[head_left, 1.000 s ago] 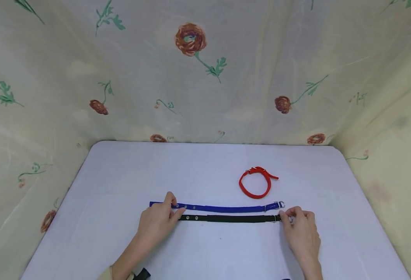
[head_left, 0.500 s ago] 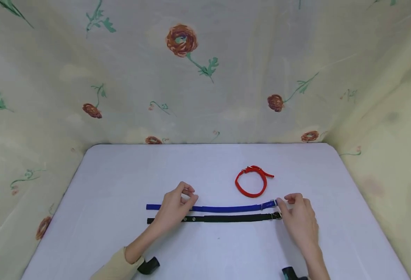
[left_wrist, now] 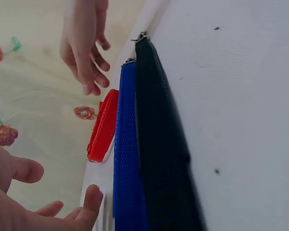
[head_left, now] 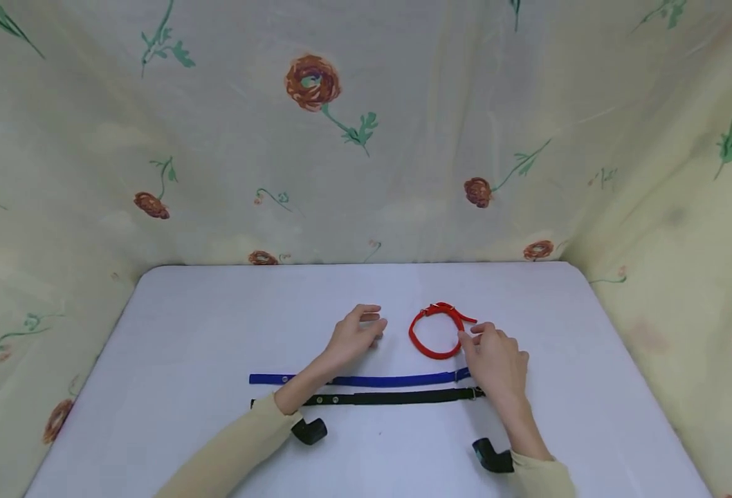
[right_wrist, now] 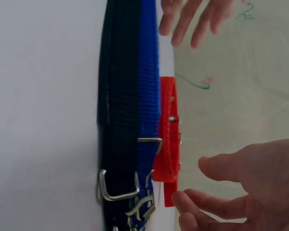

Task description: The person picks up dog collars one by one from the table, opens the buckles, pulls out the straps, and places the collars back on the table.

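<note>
A red collar (head_left: pixel 437 355), buckled into a ring, lies toward the back right of the table. In front of it a blue collar (head_left: pixel 391 381) and a black collar (head_left: pixel 403 398) are stretched out straight, side by side. My left hand (head_left: pixel 355 339) hovers left of the red ring with its fingers relaxed and nothing in them. Close at the ring's right side is my right hand (head_left: pixel 497 360), fingers loosely bent and holding nothing. It covers the blue collar's buckle end in the head view. Metal buckle parts of the black collar (right_wrist: pixel 120 96) show in the right wrist view.
The collars lie on a white-covered table (head_left: pixel 185 332). A flower-patterned curtain (head_left: pixel 403 173) hangs behind and along both sides. Each wrist carries a small black camera, the left camera (head_left: pixel 310 431) and the right camera (head_left: pixel 493 458).
Both hands have left the ends of the blue and black collars and moved away toward the red collar, the left also rightward, the right also leftward. The collars keep their arrangement.
</note>
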A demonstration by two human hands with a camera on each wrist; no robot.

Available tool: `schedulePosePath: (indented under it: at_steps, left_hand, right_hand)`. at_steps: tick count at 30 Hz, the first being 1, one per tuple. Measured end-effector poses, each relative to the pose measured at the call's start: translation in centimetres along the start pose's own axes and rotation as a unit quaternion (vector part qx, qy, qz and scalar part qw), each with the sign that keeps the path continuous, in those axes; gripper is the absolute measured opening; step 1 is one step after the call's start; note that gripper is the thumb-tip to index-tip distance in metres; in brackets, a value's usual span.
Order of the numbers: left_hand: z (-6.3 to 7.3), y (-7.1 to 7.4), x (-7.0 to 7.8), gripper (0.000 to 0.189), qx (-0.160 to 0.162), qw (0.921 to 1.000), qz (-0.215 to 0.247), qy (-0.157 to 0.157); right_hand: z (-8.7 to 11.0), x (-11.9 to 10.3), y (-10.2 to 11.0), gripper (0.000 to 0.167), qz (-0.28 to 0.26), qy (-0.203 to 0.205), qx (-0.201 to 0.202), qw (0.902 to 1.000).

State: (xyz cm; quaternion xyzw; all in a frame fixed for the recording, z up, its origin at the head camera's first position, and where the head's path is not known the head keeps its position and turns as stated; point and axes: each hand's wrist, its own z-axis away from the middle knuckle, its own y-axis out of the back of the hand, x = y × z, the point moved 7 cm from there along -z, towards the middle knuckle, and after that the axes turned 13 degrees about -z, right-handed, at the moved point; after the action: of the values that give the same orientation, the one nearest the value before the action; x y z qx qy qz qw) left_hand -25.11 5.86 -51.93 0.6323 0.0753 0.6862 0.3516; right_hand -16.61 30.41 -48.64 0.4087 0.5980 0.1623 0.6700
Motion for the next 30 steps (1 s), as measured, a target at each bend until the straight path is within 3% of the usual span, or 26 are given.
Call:
schedulePosePath:
  at_steps: [4,15,23,30]
  left_hand:
    - [-1.0,-1.2,0.1,0.048,-0.018,0.9993,0.022,0.023]
    - [-2.3,-3.6,0.9,0.047,-0.084,0.9954,0.04,0.02]
    - [-2.4,-3.6,1.2,0.047,-0.091,0.9917,0.075,0.05]
    - [-1.7,-3.0,1.8,0.049,-0.101,0.987,0.111,0.057]
  right_hand:
    - [-0.5,0.0,-1.1,0.039,0.006,0.003,-0.005,1.0]
    - [-1.9,0.3,-2.2,0.039,0.006,0.007,-0.008,0.9999]
    - [-2.0,-0.1,-2.1,0.038,0.003,0.002,-0.018,0.9998]
    - [-1.2,-1.7,-0.4,0.035,-0.008,0.019,0.016,0.9997]
